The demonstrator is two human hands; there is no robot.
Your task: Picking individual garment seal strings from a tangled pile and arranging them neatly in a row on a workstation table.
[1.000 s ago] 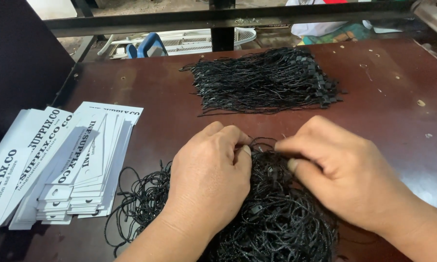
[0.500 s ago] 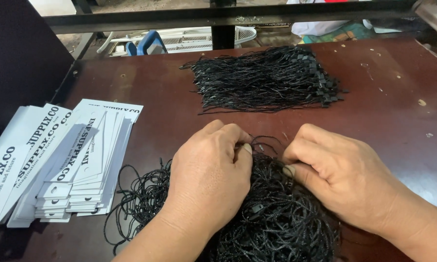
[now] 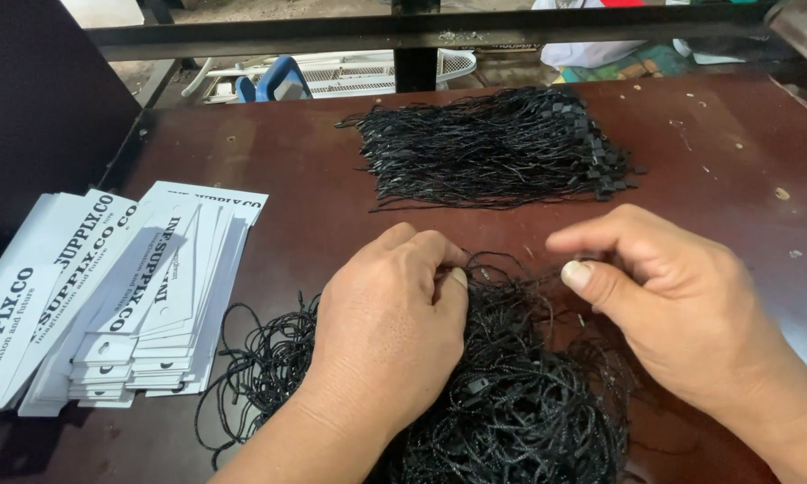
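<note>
Right at the near edge, a tangled heap of thin black looped cords [image 3: 511,394] lies on the dark reddish-brown wooden table [image 3: 278,170]. Farther back rests a straightened bundle of black cords with small square clasps [image 3: 493,148], and to the left a fanned stack of white paper hang tags [image 3: 125,296]. Beyond the table runs a dark metal rail [image 3: 403,31]. The left hand [image 3: 390,327] lies on the heap, fingers curled into it; the right hand [image 3: 663,296] pinches narrowly, thumb to forefinger, on a strand.
</note>
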